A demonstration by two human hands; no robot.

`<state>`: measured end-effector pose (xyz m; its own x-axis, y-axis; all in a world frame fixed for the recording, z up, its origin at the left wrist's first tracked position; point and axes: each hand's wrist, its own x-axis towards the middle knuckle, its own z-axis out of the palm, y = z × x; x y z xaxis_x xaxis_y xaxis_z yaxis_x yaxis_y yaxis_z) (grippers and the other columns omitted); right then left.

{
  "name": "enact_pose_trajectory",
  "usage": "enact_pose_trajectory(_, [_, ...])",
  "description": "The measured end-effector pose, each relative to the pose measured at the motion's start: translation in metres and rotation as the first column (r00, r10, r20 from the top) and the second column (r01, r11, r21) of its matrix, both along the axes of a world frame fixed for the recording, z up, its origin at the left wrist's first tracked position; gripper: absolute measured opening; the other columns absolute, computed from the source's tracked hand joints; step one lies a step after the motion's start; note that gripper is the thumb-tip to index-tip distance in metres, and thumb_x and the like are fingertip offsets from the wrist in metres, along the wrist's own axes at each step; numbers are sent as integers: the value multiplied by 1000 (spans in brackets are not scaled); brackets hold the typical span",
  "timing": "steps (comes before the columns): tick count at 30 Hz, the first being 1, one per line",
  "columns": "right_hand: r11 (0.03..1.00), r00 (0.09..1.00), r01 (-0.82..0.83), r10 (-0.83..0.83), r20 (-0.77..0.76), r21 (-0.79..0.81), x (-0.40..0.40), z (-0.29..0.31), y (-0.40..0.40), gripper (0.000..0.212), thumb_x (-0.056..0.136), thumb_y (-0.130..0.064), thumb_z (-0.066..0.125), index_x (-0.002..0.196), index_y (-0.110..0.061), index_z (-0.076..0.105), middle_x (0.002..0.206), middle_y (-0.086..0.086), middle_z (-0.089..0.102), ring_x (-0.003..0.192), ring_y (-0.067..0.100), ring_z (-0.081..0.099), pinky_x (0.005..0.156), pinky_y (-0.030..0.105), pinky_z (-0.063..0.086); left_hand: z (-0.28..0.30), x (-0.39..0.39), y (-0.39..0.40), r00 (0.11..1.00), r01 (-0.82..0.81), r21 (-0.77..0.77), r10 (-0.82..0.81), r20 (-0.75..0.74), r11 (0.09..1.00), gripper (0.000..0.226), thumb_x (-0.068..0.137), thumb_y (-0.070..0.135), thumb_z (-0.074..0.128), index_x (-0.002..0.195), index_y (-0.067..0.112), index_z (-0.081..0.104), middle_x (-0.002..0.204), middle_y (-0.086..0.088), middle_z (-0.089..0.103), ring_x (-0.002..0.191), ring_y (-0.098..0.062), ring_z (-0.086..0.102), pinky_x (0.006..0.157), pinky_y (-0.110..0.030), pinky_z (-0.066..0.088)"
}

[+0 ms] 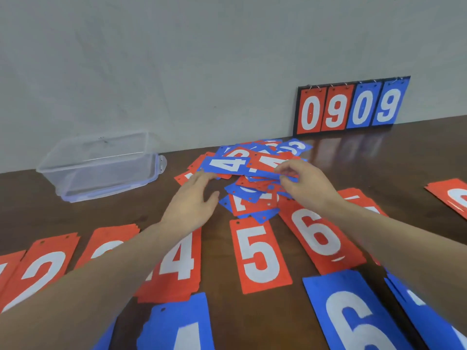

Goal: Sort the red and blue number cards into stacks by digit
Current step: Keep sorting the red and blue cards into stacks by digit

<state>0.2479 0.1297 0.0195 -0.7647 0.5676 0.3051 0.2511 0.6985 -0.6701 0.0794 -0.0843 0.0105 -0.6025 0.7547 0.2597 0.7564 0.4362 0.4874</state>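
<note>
The right hand point(302, 183) pinches a red card point(271, 162) between thumb and curled fingers, just above the loose pile of cards point(250, 188) in the middle of the desk point(379, 160). A blue 4 card point(227, 165) lies just beside it at 9 o'clock, on top of the pile. The left hand point(194, 198) is relaxed, fingers nearly straight, its fingertips touching the pile's edge at 9 o'clock; it holds nothing.

At 6 o'clock from the pile lie the sorted stacks: red 2 point(38, 271), red 4 point(177, 261), red 5 point(260, 253), red 6 point(318, 236), and nearer, blue 4 point(177, 324) and blue 6 point(351, 314).

A clear plastic box point(101, 165) stands at 9 o'clock from the pile. A scoreboard point(351, 107) showing 0909 leans on the wall at 1 o'clock.
</note>
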Motion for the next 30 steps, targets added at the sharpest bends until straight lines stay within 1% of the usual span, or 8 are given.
enact_pose_trajectory(4, [998, 999, -4, 1, 42, 68, -16, -5, 28, 24, 96, -16, 56, 113, -27, 69, 114, -12, 65, 109, 4, 53, 91, 18, 42, -7, -22, 29, 998, -46, -67, 43, -45, 997, 53, 102, 37, 50, 152, 31, 33, 166, 0, 17, 145, -21, 35, 102, -35, 42])
enact_pose_trajectory(10, [987, 993, -26, 8, 115, 159, -46, -9, 58, 27, 96, -22, 58, 120, -23, 71, 131, -6, 65, 126, 15, 53, 107, 34, 42, -15, -56, 59, 998, -17, -297, -4, -71, 955, 58, 102, 59, 34, 156, 46, 17, 168, -8, 4, 151, -29, 23, 118, -41, 31])
enact_pose_trajectory(14, [977, 969, -52, -1, 249, 209, -64, -18, 75, 35, 98, -39, 55, 131, -31, 64, 142, -6, 58, 136, 21, 43, 114, 42, 35, -23, -66, 60, 999, -34, -337, 31, -12, 941, 53, 100, 63, 27, 149, 46, 39, 166, -9, 18, 154, -22, 12, 124, -37, 11])
enact_pose_trajectory(16, [971, 931, -73, -15, 364, 228, -71, -20, 80, 41, 99, -48, 51, 136, -35, 58, 148, -7, 51, 141, 21, 36, 117, 44, 30, -27, -67, 59, 999, -28, -236, 37, 34, 971, 45, 101, 59, 34, 137, 41, 55, 158, -5, 38, 150, -19, 23, 119, -32, 20])
enact_pose_trajectory(18, [967, 904, -70, -42, 425, 245, -76, -21, 82, 44, 98, -54, 50, 138, -37, 55, 152, -7, 47, 143, 22, 33, 118, 48, 27, -28, -67, 58, 998, -25, -137, 32, 49, 990, 38, 96, 60, 44, 116, 34, 64, 130, 5, 58, 132, -16, 44, 108, -30, 34])
enact_pose_trajectory(21, [960, 923, -16, -93, 374, 279, -81, -27, 81, 42, 97, -56, 50, 135, -38, 55, 148, -6, 48, 140, 21, 35, 116, 49, 26, -27, -67, 57, 994, -80, -106, 87, 61, 991, 42, 86, 69, 57, 104, 31, 56, 113, 13, 58, 108, -10, 54, 90, -31, 45])
enact_pose_trajectory(26, [943, 974, 78, -142, 178, 324, -82, -38, 77, 45, 93, -50, 58, 135, -36, 53, 136, -3, 48, 132, 21, 39, 109, 46, 28, -26, -70, 59, 991, -93, -190, 109, 77, 977, 86, 78, 78, 58, 150, 36, 35, 160, 10, 32, 148, -13, 29, 119, -41, 31])
enact_pose_trajectory(30, [971, 985, 142, -157, 68, 194, -81, -36, 76, 52, 91, -39, 66, 139, -35, 48, 136, -2, 47, 131, 19, 39, 109, 45, 26, -25, -69, 60, 992, -107, -175, 117, 48, 979, 87, 84, 72, 57, 156, 35, 26, 162, 12, 28, 149, -13, 26, 120, -36, 25])
